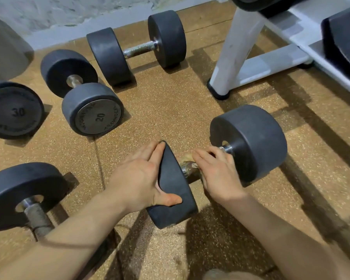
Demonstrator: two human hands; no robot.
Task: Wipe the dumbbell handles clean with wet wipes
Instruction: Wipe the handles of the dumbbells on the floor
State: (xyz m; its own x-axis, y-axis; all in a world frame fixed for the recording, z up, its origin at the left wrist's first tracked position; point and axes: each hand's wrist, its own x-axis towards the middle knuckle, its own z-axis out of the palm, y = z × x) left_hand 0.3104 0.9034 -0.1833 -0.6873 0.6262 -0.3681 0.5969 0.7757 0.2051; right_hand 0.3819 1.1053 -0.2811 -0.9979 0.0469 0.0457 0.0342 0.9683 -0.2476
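Worked at floor level on speckled brown rubber flooring [164, 110]. Found the dumbbell [251, 138] at near centre, lying on its side with the handle [187, 171] running from the near-left head [173, 184] to the far-right head.

Clasped the near-left head with the left hand [139, 178]: fingers laid straight along the outer face, thumb hooked over the rim onto the inner side. Closed the right hand [217, 174] over the handle from above, fingers curled down across the bar, close to the far-right head. Held the wet wipe [185, 158], stained tan, against the handle under that hand, with a crumpled edge exposed just left of the fingertips. Could not tell how far the wipe wrapped round the bar. Noted rust-coloured patches on the exposed stretch of handle beside the near-left head.

Recorded further items well apart from the hands:
- Marked "20": a second dumbbell [97, 116], left of centre, end face toward the camera.
- Marked "30": a third dumbbell [14, 112], at the far-left edge.
- Unmarked: a fourth dumbbell [137, 48], far centre, near the wall.
- Unmarked: a fifth dumbbell [24, 195], near left, partly behind the left forearm.
- White rack frame [240, 47], far right, standing on a black foot.
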